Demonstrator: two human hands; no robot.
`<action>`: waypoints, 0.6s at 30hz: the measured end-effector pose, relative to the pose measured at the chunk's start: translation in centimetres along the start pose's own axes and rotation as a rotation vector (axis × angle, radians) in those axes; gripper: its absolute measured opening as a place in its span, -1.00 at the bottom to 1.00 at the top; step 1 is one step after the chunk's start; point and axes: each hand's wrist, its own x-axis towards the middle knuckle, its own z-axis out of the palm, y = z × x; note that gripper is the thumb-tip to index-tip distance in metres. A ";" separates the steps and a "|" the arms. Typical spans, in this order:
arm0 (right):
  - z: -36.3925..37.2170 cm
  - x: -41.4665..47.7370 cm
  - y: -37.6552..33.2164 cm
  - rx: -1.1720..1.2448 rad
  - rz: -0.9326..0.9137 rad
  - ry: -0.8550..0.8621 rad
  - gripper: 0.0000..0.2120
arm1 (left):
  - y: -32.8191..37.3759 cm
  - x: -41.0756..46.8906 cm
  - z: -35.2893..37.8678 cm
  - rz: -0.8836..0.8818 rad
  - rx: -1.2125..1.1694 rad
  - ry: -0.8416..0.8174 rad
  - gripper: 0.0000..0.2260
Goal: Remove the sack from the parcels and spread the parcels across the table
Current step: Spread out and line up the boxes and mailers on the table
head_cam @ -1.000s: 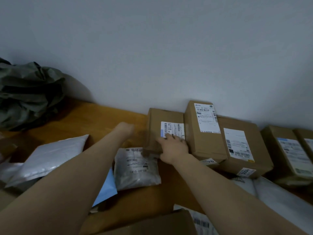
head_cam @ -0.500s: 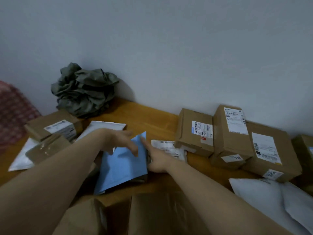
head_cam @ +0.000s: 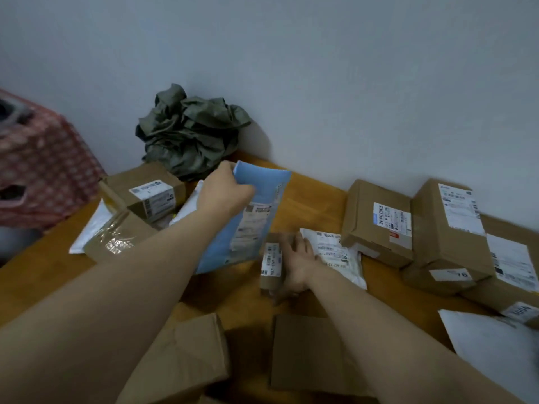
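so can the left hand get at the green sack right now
Probably not yet: the left hand grips the blue mailer, so it is full. The sack itself lies bare against the wall just beyond, with nothing on it.

I count eight cardboard boxes (head_cam: 379, 225), four white mailers (head_cam: 338, 252), one blue mailer (head_cam: 256, 193), one green sack (head_cam: 189, 135), one checked bag (head_cam: 43, 164).
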 end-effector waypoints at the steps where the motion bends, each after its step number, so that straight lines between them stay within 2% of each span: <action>1: 0.3 0.2 0.0 0.009 0.007 0.001 0.35 | 0.0 0.8 -0.5 -0.063 -0.070 -0.005 -0.59; 5: 0.9 0.4 0.5 0.112 0.040 -0.009 0.35 | -2.0 2.9 -0.8 -0.270 -0.124 -0.073 -0.23; 7: 0.8 0.3 0.4 0.185 0.048 0.009 0.26 | -3.7 3.2 0.4 -0.321 0.067 -0.083 -0.09; 8: 0.7 0.4 0.2 0.239 0.061 0.042 0.19 | -4.4 3.3 1.3 -0.322 0.217 -0.101 -0.08; 10: 0.7 0.6 -0.4 0.323 0.101 0.109 0.08 | -5.2 3.1 3.1 -0.331 0.398 -0.234 -0.16; 12: 1.0 1.0 -0.9 0.314 0.145 0.151 0.03 | -5.7 2.9 4.5 -0.347 0.394 -0.406 -0.30; 14: 1.2 1.1 -1.0 0.307 0.188 0.194 0.00 | -6.1 2.5 5.3 -0.320 0.445 -0.475 -0.38; 17: 0.4 0.5 -0.3 0.273 0.199 0.198 0.01 | -5.8 1.1 5.5 -0.197 0.778 -0.582 -0.32; 18: 0.1 0.1 0.1 0.257 0.190 0.196 -0.02 | -5.3 0.3 5.5 -0.167 0.786 -0.620 -0.26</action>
